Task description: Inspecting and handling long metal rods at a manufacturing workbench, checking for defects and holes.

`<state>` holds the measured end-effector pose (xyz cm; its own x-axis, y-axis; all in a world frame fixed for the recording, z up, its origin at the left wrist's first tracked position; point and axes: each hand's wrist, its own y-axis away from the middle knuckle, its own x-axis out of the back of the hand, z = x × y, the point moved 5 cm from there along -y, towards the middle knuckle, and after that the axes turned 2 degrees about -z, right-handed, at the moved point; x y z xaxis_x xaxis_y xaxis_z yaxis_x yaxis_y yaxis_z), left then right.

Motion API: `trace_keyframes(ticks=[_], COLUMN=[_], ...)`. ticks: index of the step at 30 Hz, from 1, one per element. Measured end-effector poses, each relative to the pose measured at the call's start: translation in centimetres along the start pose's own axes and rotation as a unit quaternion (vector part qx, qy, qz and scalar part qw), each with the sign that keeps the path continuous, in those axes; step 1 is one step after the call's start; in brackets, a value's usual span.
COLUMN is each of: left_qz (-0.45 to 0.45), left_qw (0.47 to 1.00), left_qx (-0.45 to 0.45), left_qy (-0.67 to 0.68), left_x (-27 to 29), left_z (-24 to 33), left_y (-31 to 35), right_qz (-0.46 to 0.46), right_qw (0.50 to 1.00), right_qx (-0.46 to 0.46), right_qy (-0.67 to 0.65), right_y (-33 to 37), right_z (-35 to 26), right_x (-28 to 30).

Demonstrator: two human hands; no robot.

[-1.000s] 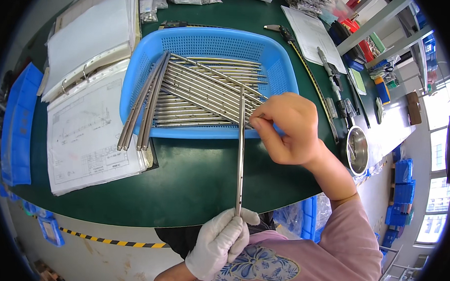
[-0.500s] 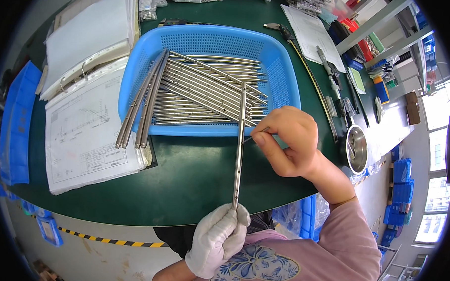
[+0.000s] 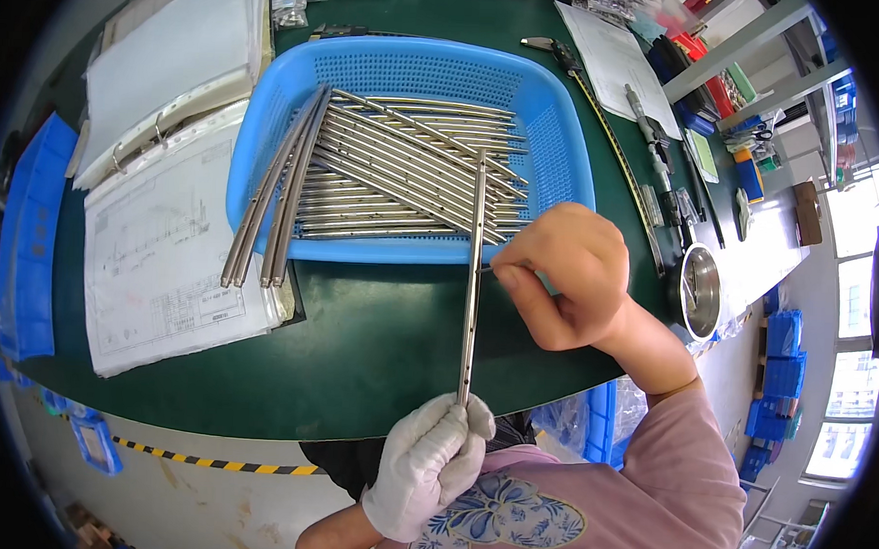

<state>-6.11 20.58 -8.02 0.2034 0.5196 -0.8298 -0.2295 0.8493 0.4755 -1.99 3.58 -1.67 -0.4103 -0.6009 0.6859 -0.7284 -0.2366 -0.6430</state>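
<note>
My left hand (image 3: 428, 468), in a white glove, is closed round the lower end of a slim metal rod (image 3: 471, 319) with small holes along its length. The rod stands out away from me, its far end over the front rim of a blue perforated basket (image 3: 392, 254). My bare right hand (image 3: 567, 279) pinches a thin dark pin (image 3: 486, 269) between thumb and forefinger. The pin's tip meets the rod's side; whether it sits inside a hole I cannot tell. Many similar metal rods (image 3: 404, 176) lie in the basket, and several lean over its left front rim.
An open ring binder with a drawing sheet (image 3: 169, 255) lies left of the basket. To the right are a long caliper (image 3: 604, 135), a micrometer-like tool (image 3: 648, 137) and a steel bowl (image 3: 698, 293). A blue bin (image 3: 36, 241) stands at the far left.
The pin shows less beyond my right fingers than before, and that hand has shifted slightly. My left hand keeps its hold on the rod. The whole view has moved a little.
</note>
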Motion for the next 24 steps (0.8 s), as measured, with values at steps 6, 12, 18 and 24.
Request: trace_keyframes(ticks=[6, 12, 18, 24], left_qz=[-0.005, -0.002, -0.015, -0.015], left_qw=[1.0, 1.0, 0.999, 0.999], left_qx=[-0.019, -0.021, -0.028, -0.037], left_qy=[0.001, -0.007, 0.01, -0.005], left_x=[-0.1, -0.2, -0.3, -0.4], left_z=[0.0, 0.1, -0.1, 0.0], left_y=[-0.3, -0.5, -0.6, -1.0], right_qz=[-0.023, -0.024, -0.036, -0.04], right_qw=[0.999, 0.999, 0.998, 0.998], right_qx=[-0.001, -0.013, -0.012, -0.01], right_qy=[0.043, -0.031, -0.046, -0.047], right_y=[-0.6, 0.5, 0.4, 0.3], right_z=[-0.8, -2.2, -2.2, -1.9], right_x=[0.1, -0.3, -0.3, -0.3])
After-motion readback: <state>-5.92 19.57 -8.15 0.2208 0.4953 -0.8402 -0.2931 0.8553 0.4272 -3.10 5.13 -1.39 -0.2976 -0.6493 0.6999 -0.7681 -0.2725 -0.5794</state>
